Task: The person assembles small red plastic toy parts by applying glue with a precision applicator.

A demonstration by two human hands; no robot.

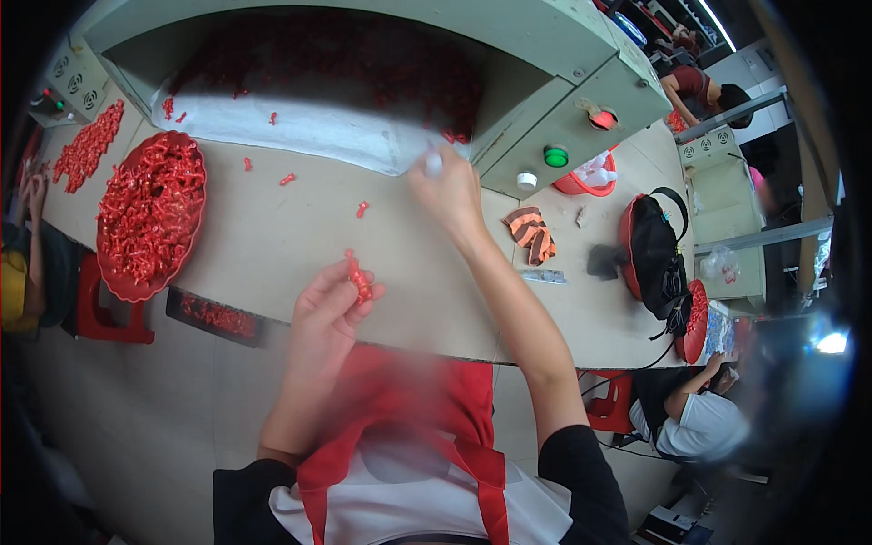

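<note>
Pinched in the fingers of my left hand [325,309] is a small glossy red figurine [359,280], held just above the table [409,313]. My right hand [447,191] reaches forward to the front lip of a pale green booth [509,118], its fingers closed. A whitish tip [433,164] shows at those fingers, too blurred to name. Between my hands and the booth, loose red figurines lie on the table, one [362,210] close to my left hand. White sheeting [300,136] lines the booth floor, with many red pieces in its shadowed back.
At left stand a red scalloped tray [202,213] heaped with figurines and a dark tray [263,331] at the table edge. At right are a striped cloth [531,233], a red basket [595,186] and a black bag [656,245]. Other people sit nearby on both sides.
</note>
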